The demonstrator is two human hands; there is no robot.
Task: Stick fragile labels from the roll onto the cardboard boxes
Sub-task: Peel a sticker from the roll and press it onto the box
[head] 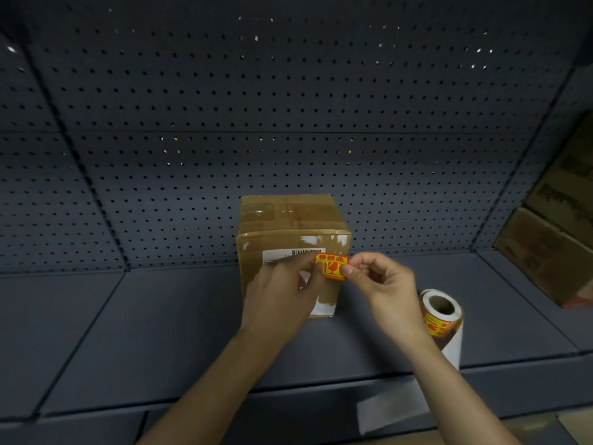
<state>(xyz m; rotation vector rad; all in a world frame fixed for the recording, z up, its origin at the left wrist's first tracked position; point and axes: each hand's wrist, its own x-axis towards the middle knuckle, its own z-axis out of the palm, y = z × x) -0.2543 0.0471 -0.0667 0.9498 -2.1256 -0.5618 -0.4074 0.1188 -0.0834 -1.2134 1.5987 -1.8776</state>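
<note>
The left hand [282, 290] and the right hand [382, 284] meet in the middle of the view, each pinching one end of a red and yellow label [332, 266]. The left hand's fingertips hold the label's nine o'clock edge, while the right hand's thumb and forefinger hold its three o'clock edge with the other fingers loosely curled. The label is stretched flat between them, right in front of the front face of a brown taped box [288, 220], over the end of a white barcode sticker. Whether it already touches the cardboard cannot be told.

The box stands on a dark grey shelf [160, 332]. At four o'clock from the box, just beside the right wrist, lies the roll [441, 313] with its hollow core facing up. A white paper strip [391, 409] trails from it over the shelf's front edge. A dark pegboard [288, 107] rises behind the box. At three o'clock, at the far edge of the view, are stacked boxes [552, 245].
</note>
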